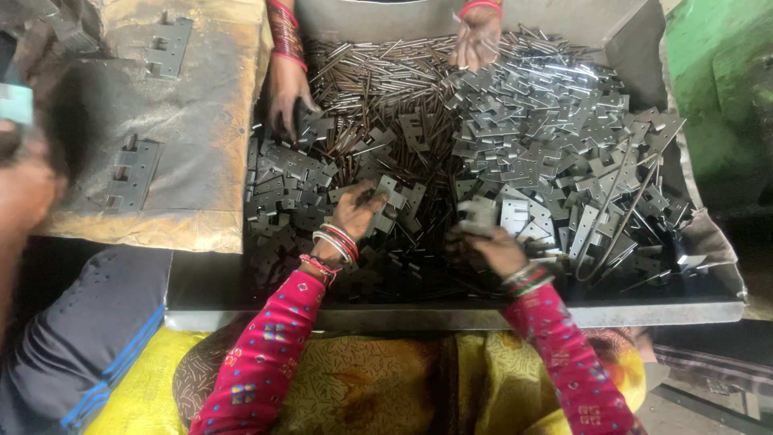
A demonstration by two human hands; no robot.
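A shallow metal tray [451, 316] holds a heap of grey hinge leaves [555, 137] and thin metal pins [378, 76]. My left hand [354, 213], in a pink patterned sleeve with bangles, grips a hinge leaf [390, 192] near the tray's middle. My right hand [483, 246] is closed around another hinge leaf [480, 213] just to the right. Across the tray, another person's two hands [287, 93] [477, 36] reach into the pins and leaves.
A worn board [185, 121] on the left carries several assembled hinges [133, 173]. A blurred hand [24, 189] of a third person is at the far left. A green machine part [717, 89] stands at the right.
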